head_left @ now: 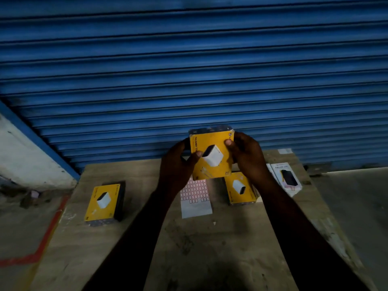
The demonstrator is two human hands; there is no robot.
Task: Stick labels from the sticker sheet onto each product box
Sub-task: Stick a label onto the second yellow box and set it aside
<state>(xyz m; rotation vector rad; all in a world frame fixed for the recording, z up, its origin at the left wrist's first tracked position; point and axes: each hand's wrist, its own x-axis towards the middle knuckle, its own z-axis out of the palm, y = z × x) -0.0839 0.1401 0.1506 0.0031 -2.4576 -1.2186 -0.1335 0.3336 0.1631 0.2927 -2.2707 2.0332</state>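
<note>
Both hands grip a yellow cardboard product box picturing a white charger, raised above the far edge of the plywood table. The left hand lays its thumb across the left side, and the right hand pinches the upper right corner. The white sticker sheet of red-bordered labels lies flat directly beneath, long axis running toward the near edge, nearer the left hand, I judge.

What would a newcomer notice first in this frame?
The yellow box held up at centre, gripped by the left hand and right hand, against the blue roller shutter filling the background. Below it on the wooden table lies the sticker sheet, with a second yellow box at left, a third yellow box at right and a white box beyond that.
</note>
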